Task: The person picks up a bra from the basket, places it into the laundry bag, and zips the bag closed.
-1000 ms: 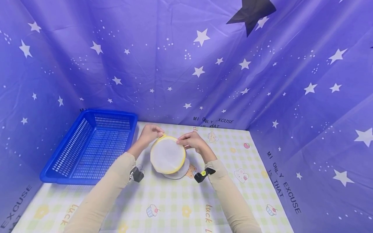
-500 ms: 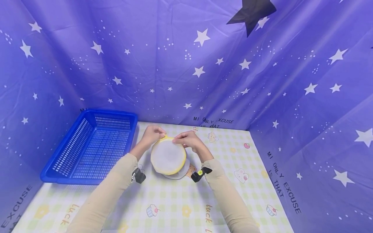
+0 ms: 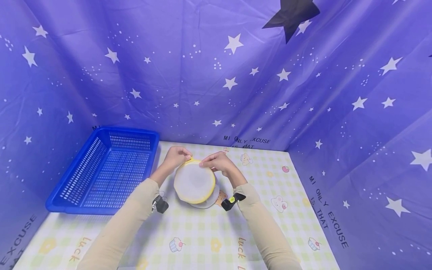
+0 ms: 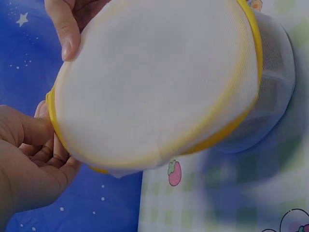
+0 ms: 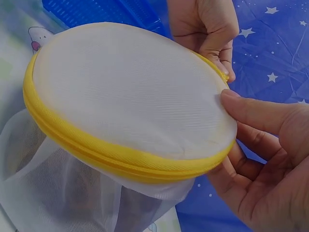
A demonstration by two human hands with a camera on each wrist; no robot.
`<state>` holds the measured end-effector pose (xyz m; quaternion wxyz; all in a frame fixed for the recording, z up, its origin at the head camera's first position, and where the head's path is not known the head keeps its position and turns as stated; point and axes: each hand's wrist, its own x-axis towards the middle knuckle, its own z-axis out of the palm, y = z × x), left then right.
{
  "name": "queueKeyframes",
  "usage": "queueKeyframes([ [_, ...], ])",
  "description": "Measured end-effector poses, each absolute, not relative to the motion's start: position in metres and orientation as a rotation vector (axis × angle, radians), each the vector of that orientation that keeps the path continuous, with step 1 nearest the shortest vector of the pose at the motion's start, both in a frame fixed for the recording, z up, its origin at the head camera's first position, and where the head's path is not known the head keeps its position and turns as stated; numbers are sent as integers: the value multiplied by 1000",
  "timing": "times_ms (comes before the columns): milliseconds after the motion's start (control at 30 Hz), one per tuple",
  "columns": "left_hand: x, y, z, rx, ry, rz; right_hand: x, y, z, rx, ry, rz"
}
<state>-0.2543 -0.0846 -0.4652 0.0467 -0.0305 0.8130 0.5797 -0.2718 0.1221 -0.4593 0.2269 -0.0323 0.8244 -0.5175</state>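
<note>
A round mesh laundry bag (image 3: 194, 182) with a white top and a yellow zip round its rim stands on the table. Its sheer mesh side (image 5: 72, 188) shows below the zip in the right wrist view. My left hand (image 3: 175, 155) pinches the yellow zip edge at the bag's far side, thumb and fingertips together; the small part between them is mostly hidden. Just to the right, my right hand (image 3: 219, 162) grips the rim, its thumb (image 5: 251, 111) on the white top and its fingers underneath. The zip looks closed along the part facing the right wrist camera.
A blue plastic basket (image 3: 153, 157) with slotted walls stands at the left of the table. The checked tablecloth (image 3: 263, 225) carries printed cupcakes and flowers. A purple star-patterned curtain (image 3: 202, 75) rises behind the table and at both sides.
Both hands have shifted slightly along the bag's far rim, the right hand to the left and closer to the left hand. Over the last half second almost nothing has moved.
</note>
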Motion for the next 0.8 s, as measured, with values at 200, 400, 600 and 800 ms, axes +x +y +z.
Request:
queueKeyframes([
  [200, -255, -88, -469, -91, 2463, 1797, -272, 120, -458, -51, 2251, -1478],
  [400, -254, -90, -467, -85, 2460, 1775, -271, 119, -454, -10, 2255, -1497],
  [600, -254, -94, -468, -61, 2462, 1800, -270, 122, -449, 10, 2285, -1526],
  [800, -253, -103, -470, -58, 2446, 1874, -271, 130, -449, 48, 2299, -1550],
])
